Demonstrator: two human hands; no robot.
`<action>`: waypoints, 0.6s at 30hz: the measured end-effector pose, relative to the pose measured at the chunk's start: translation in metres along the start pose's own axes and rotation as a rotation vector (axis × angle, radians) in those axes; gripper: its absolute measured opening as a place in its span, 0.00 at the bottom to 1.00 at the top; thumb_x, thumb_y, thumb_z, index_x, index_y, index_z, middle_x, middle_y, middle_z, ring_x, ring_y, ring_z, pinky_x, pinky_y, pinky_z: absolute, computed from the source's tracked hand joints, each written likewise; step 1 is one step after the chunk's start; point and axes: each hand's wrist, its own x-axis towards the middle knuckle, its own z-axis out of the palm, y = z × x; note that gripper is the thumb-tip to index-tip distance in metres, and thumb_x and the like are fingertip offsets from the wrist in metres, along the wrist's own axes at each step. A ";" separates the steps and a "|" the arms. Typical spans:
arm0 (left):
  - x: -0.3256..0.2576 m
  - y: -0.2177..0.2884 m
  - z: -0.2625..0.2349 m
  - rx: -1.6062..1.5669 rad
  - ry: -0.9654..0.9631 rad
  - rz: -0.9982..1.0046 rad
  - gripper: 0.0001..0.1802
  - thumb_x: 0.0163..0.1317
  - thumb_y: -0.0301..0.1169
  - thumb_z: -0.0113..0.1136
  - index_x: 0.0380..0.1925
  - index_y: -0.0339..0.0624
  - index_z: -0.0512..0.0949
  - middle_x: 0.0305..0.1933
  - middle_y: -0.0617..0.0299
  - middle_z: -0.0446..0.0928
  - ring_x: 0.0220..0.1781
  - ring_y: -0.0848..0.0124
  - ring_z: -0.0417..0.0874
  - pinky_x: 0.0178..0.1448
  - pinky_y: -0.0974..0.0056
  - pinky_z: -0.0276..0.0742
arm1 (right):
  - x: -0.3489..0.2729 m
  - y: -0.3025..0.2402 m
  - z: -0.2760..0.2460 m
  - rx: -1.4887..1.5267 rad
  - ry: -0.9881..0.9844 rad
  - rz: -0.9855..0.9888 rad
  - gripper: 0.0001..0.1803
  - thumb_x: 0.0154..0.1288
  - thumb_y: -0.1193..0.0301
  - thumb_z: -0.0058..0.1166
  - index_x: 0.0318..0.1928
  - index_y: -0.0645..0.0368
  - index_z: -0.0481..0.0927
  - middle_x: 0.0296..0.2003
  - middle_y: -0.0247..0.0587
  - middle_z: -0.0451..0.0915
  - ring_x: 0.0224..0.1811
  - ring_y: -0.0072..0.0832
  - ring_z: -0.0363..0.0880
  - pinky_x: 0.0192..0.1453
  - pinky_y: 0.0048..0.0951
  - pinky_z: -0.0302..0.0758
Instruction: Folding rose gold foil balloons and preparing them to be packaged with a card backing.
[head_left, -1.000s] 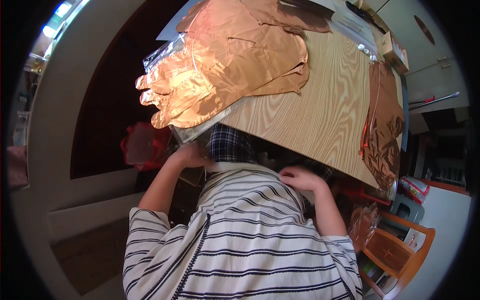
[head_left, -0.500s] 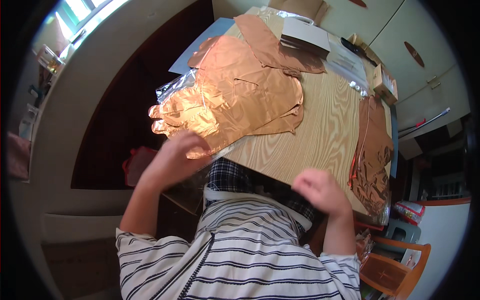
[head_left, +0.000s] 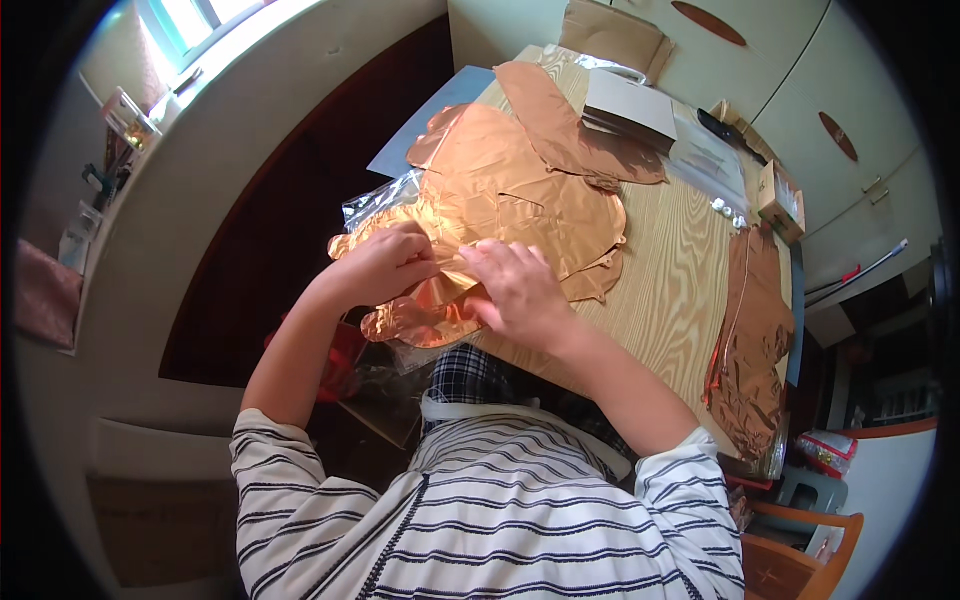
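Flat copper-coloured foil balloons lie in a loose stack on the wood-grain table; the top foil balloon (head_left: 510,190) has rounded, lobed edges. My left hand (head_left: 385,265) is closed on its near left part, fingers curled and pressed together. Just to the right, my right hand (head_left: 520,290) grips the same foil, fingertips close to those of my left. Between the two hands the foil is creased and raised. One shiny lobe of foil sticks out toward me below my hands. What lies under my fingertips is hidden.
More copper foil (head_left: 570,135) lies behind the stack, near a white box (head_left: 630,105). Crinkled clear plastic (head_left: 385,195) shows at its left. Another folded foil piece (head_left: 750,350) lies along the table's right side, below small white items (head_left: 728,212) and an open carton (head_left: 780,205).
My right hand has come from the table's front edge up and left onto the foil. My left hand has moved onto the foil too, and its near edge is now bunched.
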 end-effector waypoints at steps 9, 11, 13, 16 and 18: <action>-0.001 0.050 0.032 0.150 0.670 0.520 0.12 0.58 0.21 0.69 0.43 0.38 0.82 0.43 0.53 0.82 0.44 0.54 0.84 0.45 0.56 0.79 | 0.076 0.098 0.007 0.694 0.100 0.713 0.14 0.61 0.64 0.71 0.32 0.64 0.87 0.21 0.38 0.83 0.22 0.22 0.77 0.29 0.33 0.73; 0.021 0.028 0.065 0.167 0.446 0.406 0.17 0.60 0.28 0.68 0.50 0.39 0.81 0.51 0.52 0.80 0.53 0.52 0.81 0.54 0.51 0.77 | 0.092 0.102 -0.008 0.696 0.121 0.745 0.12 0.64 0.68 0.70 0.37 0.67 0.87 0.30 0.37 0.86 0.27 0.20 0.79 0.34 0.26 0.75; 0.058 -0.005 0.088 0.233 0.356 0.235 0.25 0.61 0.37 0.68 0.56 0.39 0.79 0.60 0.50 0.77 0.64 0.49 0.77 0.65 0.48 0.73 | 0.108 0.093 -0.036 0.730 0.161 0.768 0.11 0.66 0.72 0.69 0.43 0.67 0.86 0.34 0.34 0.86 0.31 0.17 0.80 0.37 0.23 0.78; 0.089 -0.034 0.087 0.413 0.278 0.149 0.37 0.59 0.53 0.67 0.62 0.42 0.75 0.69 0.51 0.71 0.76 0.49 0.65 0.76 0.45 0.61 | 0.133 0.107 -0.089 0.466 0.308 0.562 0.06 0.69 0.74 0.65 0.43 0.61 0.87 0.32 0.30 0.85 0.28 0.14 0.74 0.31 0.24 0.73; 0.102 -0.052 0.081 0.390 0.222 0.123 0.44 0.55 0.62 0.66 0.64 0.42 0.74 0.71 0.49 0.69 0.78 0.50 0.63 0.78 0.43 0.59 | 0.138 0.104 -0.128 0.420 0.480 0.309 0.05 0.70 0.73 0.63 0.41 0.61 0.87 0.28 0.28 0.83 0.26 0.13 0.70 0.28 0.24 0.69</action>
